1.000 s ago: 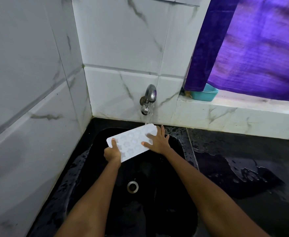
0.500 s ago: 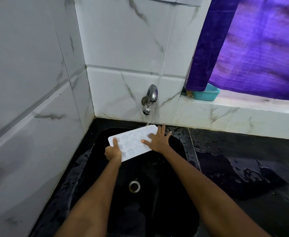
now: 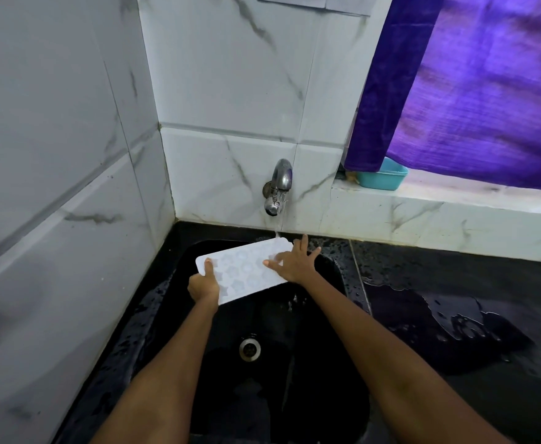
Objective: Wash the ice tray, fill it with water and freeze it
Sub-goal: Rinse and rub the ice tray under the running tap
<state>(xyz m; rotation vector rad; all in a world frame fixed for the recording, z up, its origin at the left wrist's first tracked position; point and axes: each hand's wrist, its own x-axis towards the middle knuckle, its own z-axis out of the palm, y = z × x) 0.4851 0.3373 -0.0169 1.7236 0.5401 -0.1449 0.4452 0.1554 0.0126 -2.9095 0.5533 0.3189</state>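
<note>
ice tray [image 3: 246,270] held between both hands over the black sink [image 3: 333,277], far corner under the running tap [image 3: 278,187] | left hand [image 3: 203,285] grips near-left end, thumb on top | right hand [image 3: 296,264] fingers spread flat on right end | wet desk [image 3: 455,283] right of right hand

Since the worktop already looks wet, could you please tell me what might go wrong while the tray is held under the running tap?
1. The white plastic ice tray is wet and tilted; the left hand grips only one corner while the right hand lies flat on it, so it could slip into the black sink.
2. The metal tap's stream strikes the tray's far edge, so water may splash onto the puddled black counter.
</note>
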